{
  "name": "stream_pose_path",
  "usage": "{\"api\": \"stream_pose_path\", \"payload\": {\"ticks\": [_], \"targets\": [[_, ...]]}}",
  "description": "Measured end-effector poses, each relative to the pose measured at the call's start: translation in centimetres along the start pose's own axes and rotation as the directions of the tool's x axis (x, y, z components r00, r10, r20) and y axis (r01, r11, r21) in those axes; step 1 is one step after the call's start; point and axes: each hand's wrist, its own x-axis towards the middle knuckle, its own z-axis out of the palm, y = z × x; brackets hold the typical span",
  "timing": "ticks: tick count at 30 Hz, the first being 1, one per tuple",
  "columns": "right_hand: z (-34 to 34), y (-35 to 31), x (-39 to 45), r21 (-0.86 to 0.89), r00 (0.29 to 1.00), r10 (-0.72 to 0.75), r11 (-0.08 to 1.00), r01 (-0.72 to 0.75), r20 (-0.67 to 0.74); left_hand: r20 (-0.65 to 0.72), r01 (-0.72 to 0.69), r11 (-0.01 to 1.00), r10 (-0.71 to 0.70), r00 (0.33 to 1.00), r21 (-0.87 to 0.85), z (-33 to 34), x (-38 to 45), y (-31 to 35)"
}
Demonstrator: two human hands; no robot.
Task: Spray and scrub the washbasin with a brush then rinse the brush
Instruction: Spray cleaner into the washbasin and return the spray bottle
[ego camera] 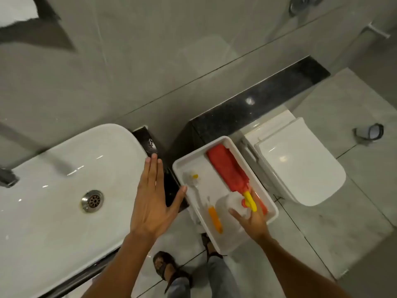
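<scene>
The white washbasin fills the left, with its metal drain and a tap at the far left. To its right stands a white tray. In the tray lie a brush with white bristles and an orange handle, a red cloth, and a clear spray bottle with a yellow and red trigger. My left hand hovers flat and open over the basin's right rim. My right hand reaches into the tray, fingers touching the spray bottle without closing round it.
A closed white toilet stands right of the tray, under a black stone ledge. A black counter strip runs between basin and tray. My feet in sandals stand on the grey tiled floor. A small dark cup lies at far right.
</scene>
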Motion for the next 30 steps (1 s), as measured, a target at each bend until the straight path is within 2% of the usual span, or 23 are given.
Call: {"api": "stream_pose_path", "payload": {"ticks": [2, 4, 6, 8, 12, 15, 18, 21, 24, 27, 30], "targets": [[0.4, -1.2, 1.5, -0.036, 0.995, -0.002, 0.999, -0.002, -0.096, 0.0, -0.005, 1.0, 0.005, 1.0, 0.02, 0.3, 0.1, 0.1], [0.5, -2.6, 3.0, -0.114, 0.99, -0.062, 0.992, 0.048, -0.124, -0.012, -0.015, 0.999, 0.016, 1.0, 0.045, 0.9, 0.1, -0.1], [0.7, -3.2, 3.8, -0.104, 0.975, -0.146, 0.986, 0.13, -0.166, -0.036, -0.033, 0.998, 0.035, 0.999, 0.054, 1.3, -0.1, -0.1], [0.7, -4.0, 4.1, -0.06, 0.965, -0.174, 0.984, 0.165, -0.194, -0.067, -0.056, 0.996, 0.06, 0.996, 0.071, 1.7, -0.1, -0.6], [1.4, -6.0, 3.8, 0.022, 0.972, -0.12, 0.992, 0.127, -0.203, -0.093, -0.057, 0.991, 0.068, 0.993, 0.12, 2.3, -0.1, -1.1], [1.9, -7.8, 2.7, 0.06, 0.968, -0.156, 0.984, 0.17, -0.199, -0.091, -0.047, 0.987, 0.062, 0.994, 0.155, 2.1, -0.1, -1.5], [2.0, -10.7, 1.4, 0.186, 0.966, -0.178, 0.959, 0.212, -0.186, -0.097, -0.079, 0.995, 0.085, 0.992, 0.065, 1.6, 0.0, -1.4], [2.4, -15.3, -0.9, 0.228, 0.965, -0.228, 0.94, 0.253, -0.131, -0.137, -0.08, 0.997, 0.079, 0.987, 0.004, 0.5, -0.2, -1.3], [3.0, -19.0, -4.0, 0.172, 0.966, -0.251, 0.951, 0.258, -0.062, -0.223, -0.007, 0.999, -0.002, 0.975, -0.041, -1.0, -1.2, -2.4], [4.3, -22.5, -8.0, 0.183, 0.946, -0.31, 0.94, 0.289, 0.094, -0.281, 0.083, 0.992, -0.108, 0.954, -0.1, -3.1, -3.3, -5.8], [7.3, -25.4, -11.7, 0.235, 0.885, -0.387, 0.914, 0.331, 0.258, -0.295, 0.176, 0.976, -0.206, 0.933, -0.126, -5.2, -6.3, -11.4]]}}
